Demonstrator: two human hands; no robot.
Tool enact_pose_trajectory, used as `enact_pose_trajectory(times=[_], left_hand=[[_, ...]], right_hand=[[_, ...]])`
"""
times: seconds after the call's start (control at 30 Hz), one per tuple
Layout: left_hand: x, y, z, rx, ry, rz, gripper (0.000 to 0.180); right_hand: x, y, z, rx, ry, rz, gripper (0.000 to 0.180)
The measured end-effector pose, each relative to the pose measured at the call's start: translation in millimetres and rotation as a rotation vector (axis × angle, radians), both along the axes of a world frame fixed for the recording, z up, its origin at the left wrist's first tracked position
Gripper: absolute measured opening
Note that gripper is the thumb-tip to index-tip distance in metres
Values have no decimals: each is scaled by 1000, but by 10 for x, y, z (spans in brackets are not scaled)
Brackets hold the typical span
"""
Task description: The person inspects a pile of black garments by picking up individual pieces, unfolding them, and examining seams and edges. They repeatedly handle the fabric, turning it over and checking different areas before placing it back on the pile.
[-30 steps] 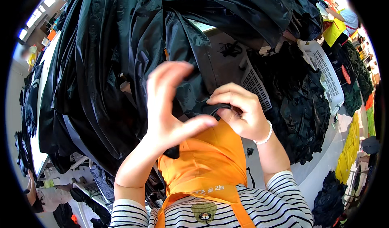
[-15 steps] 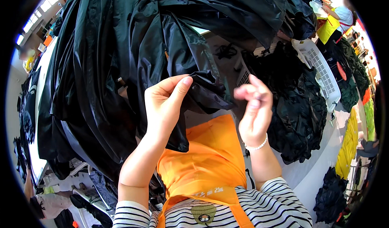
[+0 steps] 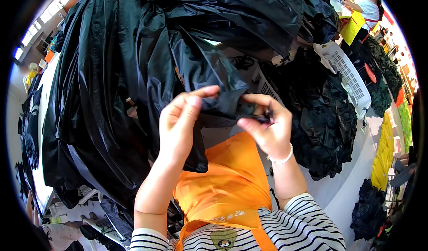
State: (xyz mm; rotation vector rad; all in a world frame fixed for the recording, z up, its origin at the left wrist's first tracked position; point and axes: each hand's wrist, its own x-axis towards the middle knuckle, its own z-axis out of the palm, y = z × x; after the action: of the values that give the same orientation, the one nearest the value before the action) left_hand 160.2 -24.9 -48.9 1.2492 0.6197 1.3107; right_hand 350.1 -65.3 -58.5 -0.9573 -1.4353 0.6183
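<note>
A heap of shiny black cloth [image 3: 129, 32] hangs in long folds in front of me. One edge of it, a gathered black cloth edge [image 3: 225, 103], stretches between my hands above my lap. My left hand [image 3: 177, 121] pinches its left side between thumb and index finger. At the other side, my right hand [image 3: 273, 125], with a beaded bracelet on the wrist, has its thumb and fingers closed round the cloth. A small dark thing shows among the right fingers, too small to make out.
On the right, crumpled black cloth [image 3: 318, 113] is piled beside a white plastic basket [image 3: 352, 79]. My orange apron [image 3: 227, 175] covers my lap. Yellow cloth [image 3: 382, 155] hangs further right. A person [image 3: 368, 11] stands at the far right.
My right hand has moved left and closed on the cloth edge; before, it was apart from it. My left hand keeps its pinch, slightly lower.
</note>
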Motion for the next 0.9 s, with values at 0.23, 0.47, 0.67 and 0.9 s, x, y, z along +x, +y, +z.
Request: enact_pose_trajectory(times=[0.23, 0.47, 0.67, 0.9], left_hand=[[-80, 105, 12, 180, -18, -71, 24], [-159, 129, 205, 374, 606, -221, 81], [-142, 107, 230, 465, 681, -120, 36], [-262, 147, 58, -330, 18, -362, 26]], right_hand=[[101, 94, -27, -42, 169, 311, 13], [145, 138, 93, -453, 432, 398, 18], [67, 229, 19, -410, 369, 263, 27], [102, 236, 71, -404, 349, 330, 23]])
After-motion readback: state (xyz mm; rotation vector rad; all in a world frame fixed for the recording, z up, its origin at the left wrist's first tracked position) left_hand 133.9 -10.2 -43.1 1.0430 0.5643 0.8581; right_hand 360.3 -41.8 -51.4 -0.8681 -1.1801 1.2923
